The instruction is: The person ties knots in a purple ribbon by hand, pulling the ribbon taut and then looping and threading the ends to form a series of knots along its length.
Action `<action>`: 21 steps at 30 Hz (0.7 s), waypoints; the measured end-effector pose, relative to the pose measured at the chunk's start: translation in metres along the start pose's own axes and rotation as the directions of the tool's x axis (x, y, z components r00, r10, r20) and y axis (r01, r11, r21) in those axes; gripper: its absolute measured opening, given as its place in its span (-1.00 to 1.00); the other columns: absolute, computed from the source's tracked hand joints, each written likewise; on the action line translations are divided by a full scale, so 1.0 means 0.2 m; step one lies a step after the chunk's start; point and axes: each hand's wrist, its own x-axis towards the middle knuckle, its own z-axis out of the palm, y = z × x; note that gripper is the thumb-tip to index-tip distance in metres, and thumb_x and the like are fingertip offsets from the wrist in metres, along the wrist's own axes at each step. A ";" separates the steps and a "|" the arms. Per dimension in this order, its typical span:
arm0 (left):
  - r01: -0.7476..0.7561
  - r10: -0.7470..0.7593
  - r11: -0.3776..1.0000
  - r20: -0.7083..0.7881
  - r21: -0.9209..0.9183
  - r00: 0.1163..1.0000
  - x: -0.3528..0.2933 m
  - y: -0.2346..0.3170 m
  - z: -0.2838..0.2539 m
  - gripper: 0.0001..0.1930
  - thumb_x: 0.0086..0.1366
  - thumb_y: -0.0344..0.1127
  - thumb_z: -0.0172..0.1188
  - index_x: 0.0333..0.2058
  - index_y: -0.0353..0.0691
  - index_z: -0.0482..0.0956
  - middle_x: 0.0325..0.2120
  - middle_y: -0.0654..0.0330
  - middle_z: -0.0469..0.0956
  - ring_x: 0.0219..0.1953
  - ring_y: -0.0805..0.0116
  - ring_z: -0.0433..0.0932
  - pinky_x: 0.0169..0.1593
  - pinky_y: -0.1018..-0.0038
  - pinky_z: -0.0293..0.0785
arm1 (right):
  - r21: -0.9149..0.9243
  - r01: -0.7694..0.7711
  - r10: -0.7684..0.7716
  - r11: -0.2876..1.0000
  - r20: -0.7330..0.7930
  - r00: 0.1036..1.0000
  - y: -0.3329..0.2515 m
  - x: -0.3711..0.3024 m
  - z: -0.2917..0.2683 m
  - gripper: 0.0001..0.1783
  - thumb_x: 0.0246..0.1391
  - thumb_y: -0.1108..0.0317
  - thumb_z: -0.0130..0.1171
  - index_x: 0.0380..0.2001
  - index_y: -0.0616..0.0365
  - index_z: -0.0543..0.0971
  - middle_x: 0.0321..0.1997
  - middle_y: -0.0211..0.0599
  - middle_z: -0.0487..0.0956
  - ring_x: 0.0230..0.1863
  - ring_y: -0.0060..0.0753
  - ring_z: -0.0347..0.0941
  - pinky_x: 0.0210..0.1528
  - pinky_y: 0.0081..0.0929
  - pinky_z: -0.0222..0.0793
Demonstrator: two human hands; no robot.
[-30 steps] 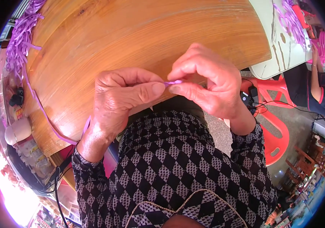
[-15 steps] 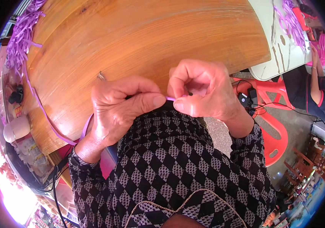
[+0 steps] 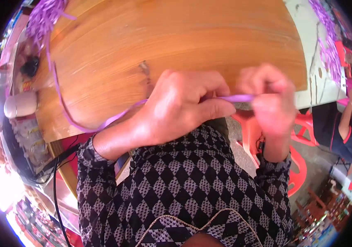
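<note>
A narrow purple ribbon [image 3: 120, 117] runs over the near left part of the table, passes behind my left wrist and comes out between my hands. My left hand [image 3: 180, 105] pinches it between thumb and curled fingers. A short length stretches to my right hand [image 3: 271, 96], which is smeared by motion, its fingers bent in and closed on the ribbon end. Both hands hang above the table's near edge, in front of my patterned sleeves and top. The left palm and the end of the ribbon inside the right hand are hidden.
The wooden table [image 3: 176, 41] spreads ahead. A heap of purple ribbons [image 3: 46, 18] lies at its far left, another bunch [image 3: 328, 49] on a white table [image 3: 303, 78] at right. A pink rounded object [image 3: 21, 104] stands left. Red plastic chairs [image 3: 299, 164] and another person [image 3: 343, 123] are at right.
Both hands have moved right, and the right one has drawn away from the left, so more ribbon shows between them. The trailing ribbon has shifted right across the table as the view moved.
</note>
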 end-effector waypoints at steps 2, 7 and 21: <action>0.111 -0.112 0.970 0.007 -0.216 0.994 0.00 -0.04 -0.05 -0.82 0.03 -0.40 0.26 -0.38 -0.36 0.55 -0.61 0.30 0.50 -0.57 0.59 0.41 -0.52 0.62 0.32 | -0.031 0.161 -0.164 0.986 -0.129 0.978 -0.02 0.00 -0.08 -0.87 -0.29 0.55 0.11 -0.55 0.25 0.41 -0.49 -0.38 0.42 -0.46 -0.64 0.28 -0.40 -0.70 0.15; 0.272 -0.319 0.864 -0.043 -0.424 0.947 -0.06 -0.16 -0.16 -0.78 0.03 -0.53 0.23 -0.28 -0.35 0.55 -0.53 0.36 0.51 -0.55 0.68 0.39 -0.51 0.74 0.31 | -0.244 0.078 -0.156 0.967 -0.321 0.934 0.00 0.05 -0.17 -0.88 -0.24 0.66 0.08 -0.54 0.26 0.44 -0.48 -0.35 0.47 -0.46 -0.66 0.29 -0.38 -0.72 0.17; 0.306 -0.327 0.729 0.080 -0.613 0.941 -0.01 -0.03 -0.11 -0.49 0.00 -0.49 0.29 -0.03 -0.42 0.35 -0.52 0.21 0.53 -0.56 0.58 0.42 -0.47 0.69 0.34 | -0.617 0.603 -0.511 0.505 0.350 0.785 0.10 0.13 0.16 -0.76 -0.34 0.56 0.28 -0.45 0.22 0.57 -0.48 -0.37 0.52 -0.44 -0.31 0.37 -0.33 -0.39 0.26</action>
